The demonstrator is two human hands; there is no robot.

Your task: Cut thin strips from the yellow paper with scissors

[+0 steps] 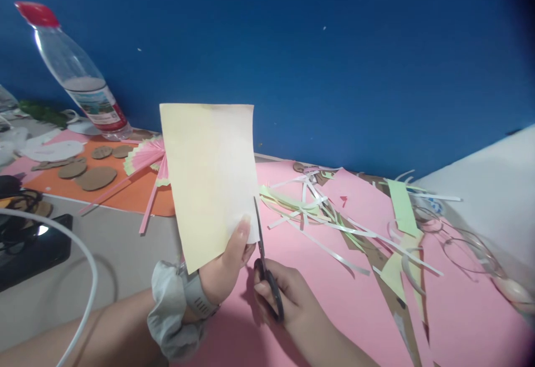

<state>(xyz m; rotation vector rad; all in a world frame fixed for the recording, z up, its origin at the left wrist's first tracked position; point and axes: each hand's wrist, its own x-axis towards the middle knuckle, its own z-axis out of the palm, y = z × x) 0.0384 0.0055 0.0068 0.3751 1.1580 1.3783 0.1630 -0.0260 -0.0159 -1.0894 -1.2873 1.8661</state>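
Observation:
My left hand (223, 269) is closed on the lower right corner of a pale yellow paper sheet (209, 172), holding it upright above the table. A grey watch and a grey scrunchie sit on that wrist. My right hand (284, 297) grips black-handled scissors (264, 261). Their blades point up along the sheet's right edge, right beside my left thumb.
A pink sheet (343, 300) covers the table, strewn with several white, green and brown paper strips (334, 222). An orange sheet (125, 194) at left carries cardboard ovals and a pink pleated fan (146, 158). A plastic bottle (79, 77) stands against the blue wall. A white cable (83, 255) curves at left.

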